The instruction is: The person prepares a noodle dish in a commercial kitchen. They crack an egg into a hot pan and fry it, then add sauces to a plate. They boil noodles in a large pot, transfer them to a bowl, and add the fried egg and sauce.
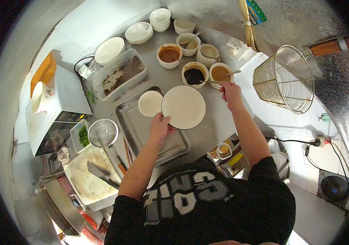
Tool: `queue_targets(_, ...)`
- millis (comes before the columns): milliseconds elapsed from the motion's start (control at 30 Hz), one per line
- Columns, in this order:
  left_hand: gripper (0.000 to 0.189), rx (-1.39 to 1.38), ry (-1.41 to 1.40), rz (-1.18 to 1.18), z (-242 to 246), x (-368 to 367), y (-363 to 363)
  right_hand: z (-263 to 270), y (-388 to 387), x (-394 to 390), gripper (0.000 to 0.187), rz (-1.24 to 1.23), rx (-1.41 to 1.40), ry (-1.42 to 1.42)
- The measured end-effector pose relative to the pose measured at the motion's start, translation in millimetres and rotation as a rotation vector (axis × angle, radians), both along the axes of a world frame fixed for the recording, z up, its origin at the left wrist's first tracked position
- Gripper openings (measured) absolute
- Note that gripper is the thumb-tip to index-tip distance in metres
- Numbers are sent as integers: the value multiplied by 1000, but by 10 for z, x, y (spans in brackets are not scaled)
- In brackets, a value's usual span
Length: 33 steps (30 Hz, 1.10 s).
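Observation:
My left hand (161,125) grips the lower left rim of a round white plate (183,107), held above a rectangular metal tray (137,144). Beside the plate, a small white bowl (150,103) sits over the tray's far end. My right hand (231,93) is closed on the handle of a spoon (212,81), which reaches toward the bowl of dark sauce (194,76). Just beyond my right hand stands a bowl of brown sauce (220,73) with its own spoon. A bowl of red-brown paste (169,55) and several other seasoning bowls are grouped behind.
Left of the tray are a plastic container of dark crumbly food (121,76), a mesh strainer (103,133), and a cutting board (85,186) bearing a cleaver (98,170). A large wire basket strainer (284,79) hangs at the right. Stacked bowls (160,18) stand at the back.

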<state>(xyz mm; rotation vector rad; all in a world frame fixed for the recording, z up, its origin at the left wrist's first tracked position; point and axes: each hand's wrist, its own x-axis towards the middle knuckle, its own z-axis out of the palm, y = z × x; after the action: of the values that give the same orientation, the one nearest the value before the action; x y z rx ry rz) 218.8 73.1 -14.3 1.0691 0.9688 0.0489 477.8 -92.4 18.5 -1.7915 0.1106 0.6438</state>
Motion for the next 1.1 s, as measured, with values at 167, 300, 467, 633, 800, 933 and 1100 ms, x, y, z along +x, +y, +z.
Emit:
queue_targets(167, 26, -23, -25, 31, 105, 22, -57, 109, -253, -341, 24, 104, -75, -13)
queue_targets(300, 32, -29, -26, 22, 99, 31, -76, 72, -352, -546, 33, 162, -54, -203)
queue_targets(467, 25, 11, 56, 13, 98, 29, -120, -119, 0, -174, 37, 110, -178, -449)
queue_targets(633, 26, 94, 72, -57, 131, 33, -186, -640, -59, 242, 41, 174, -305, -505)
queue_targets(800, 29, 98, 98, -137, 73, 114, -254, -1071, -315, 1030, 55, -115, 140, -966)
queue_targets(933, 30, 136, 130, -231, 54, 279, -328, -891, -607, 1537, 53, 263, 199, -124)
queue_targets(1100, 33, 72, 92, -217, 103, 518, -447, -753, -618, 1443, 40, 287, 257, -263)
